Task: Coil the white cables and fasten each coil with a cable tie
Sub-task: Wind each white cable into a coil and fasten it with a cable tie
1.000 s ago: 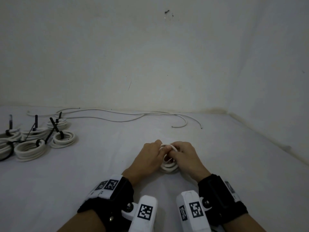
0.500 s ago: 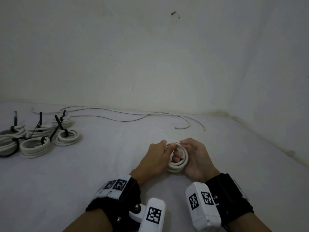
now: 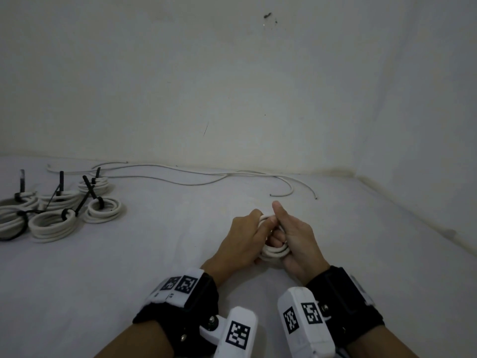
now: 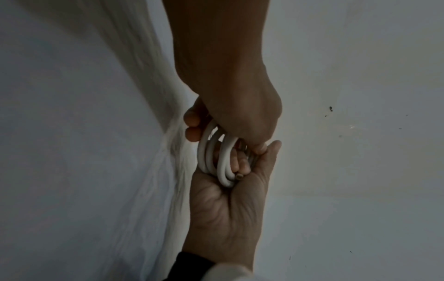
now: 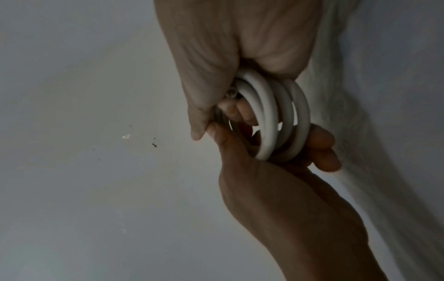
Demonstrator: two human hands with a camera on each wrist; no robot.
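Observation:
A small coil of white cable (image 3: 275, 250) stands nearly on edge just above the white sheet, held between both hands. My left hand (image 3: 245, 236) grips its left side, thumb on the top loops and fingers curled under (image 4: 192, 131). My right hand (image 3: 299, 239) holds the right side with fingers curled through the ring and thumb sticking up. In the wrist views the coil (image 4: 216, 157) (image 5: 271, 117) shows about three loops, with a cut cable end (image 4: 239, 176) tucked against the right palm (image 5: 228, 47). No tie is on this coil.
Several finished coils with black cable ties (image 3: 51, 223) lie at the far left. Loose white cables (image 3: 180, 174) run along the foot of the wall behind. A second wall closes the right side (image 3: 413, 215).
The coil has been turned from lying almost flat to standing more on edge. My right hand rolled palm-inward and its thumb now points up; both hands kept their hold.

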